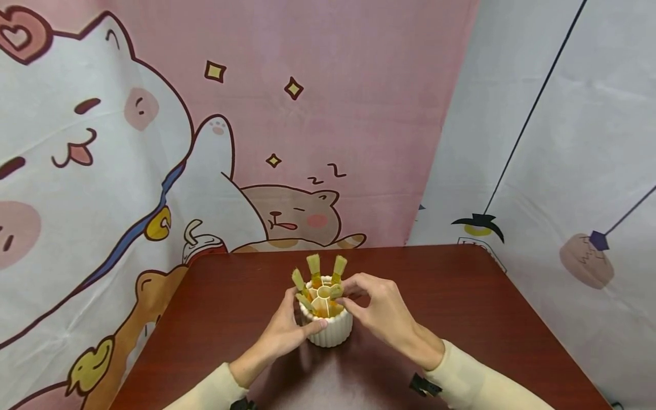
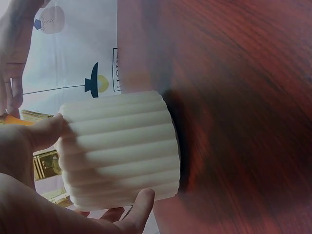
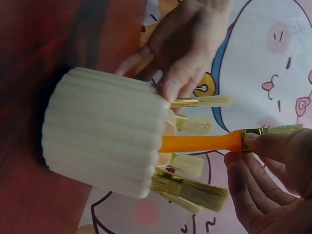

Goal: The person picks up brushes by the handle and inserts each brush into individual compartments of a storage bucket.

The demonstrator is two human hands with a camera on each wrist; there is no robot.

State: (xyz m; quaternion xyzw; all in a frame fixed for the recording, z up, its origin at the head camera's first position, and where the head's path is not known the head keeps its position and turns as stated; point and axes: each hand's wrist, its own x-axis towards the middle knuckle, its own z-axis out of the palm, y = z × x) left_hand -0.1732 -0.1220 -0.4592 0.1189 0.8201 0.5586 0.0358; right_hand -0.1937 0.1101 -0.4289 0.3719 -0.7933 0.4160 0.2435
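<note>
A white ribbed round holder (image 1: 330,331) stands on the table, with a divided top whose slots carry several brushes. My left hand (image 1: 281,333) grips it from the left; the thumb (image 2: 46,130) lies at the rim and the other fingers reach along the side. In the right wrist view, my right hand (image 3: 273,178) pinches a paintbrush (image 3: 200,143) with an orange handle near its metal band. The handle's lower end is hidden in the holder. Around it, the other paintbrushes (image 3: 190,192) stand bristles outward, their handles mostly hidden inside.
The holder sits on a dark red-brown table (image 1: 230,302) with a wood grain. A pale backdrop with cartoon animals (image 1: 302,213) hangs behind the table's far edge. On the right, a white sheet (image 1: 543,142) shows printed lamps.
</note>
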